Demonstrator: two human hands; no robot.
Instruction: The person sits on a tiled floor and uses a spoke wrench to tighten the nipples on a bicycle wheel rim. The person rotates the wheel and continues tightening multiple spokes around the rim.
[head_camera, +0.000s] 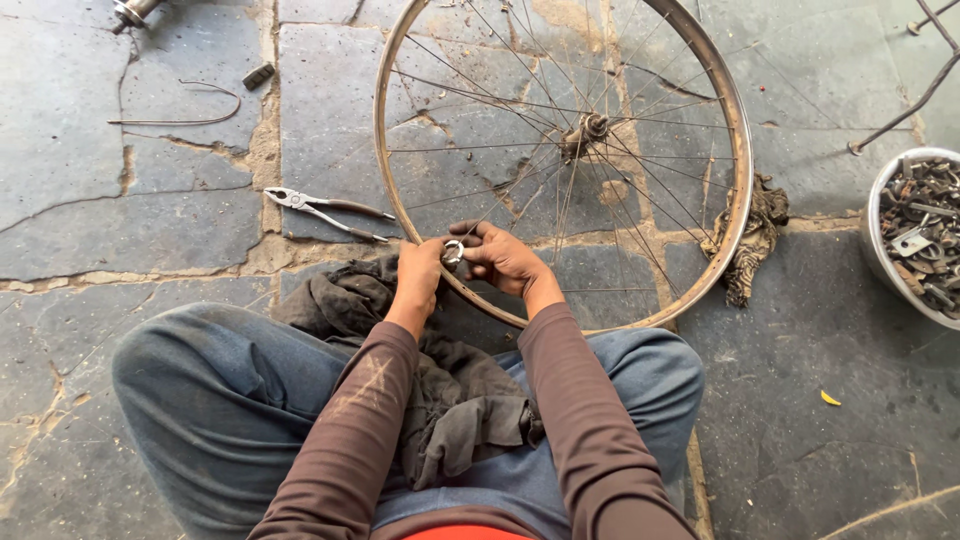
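small metal ring (453, 251) — shiny, round, open-centred — pinched between left hand (420, 268) and right hand (497, 256), both clamped on it, above the bare spoked wheel rim (738, 150).

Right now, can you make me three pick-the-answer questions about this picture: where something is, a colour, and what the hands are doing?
1. Where do the pliers lie?
A. On the stone floor left of the wheel
B. In the bowl
C. On the lap

2. What colour are the sleeves?
A. Yellow
B. Brown
C. White

3. What do the left hand and right hand do?
A. Rest apart
B. Hold a small metal ring together
C. Lift the wheel

Answers: 1 A, they lie beside the wheel rim; 2 B, both arms show brown; 3 B, the small metal ring sits between the fingers.
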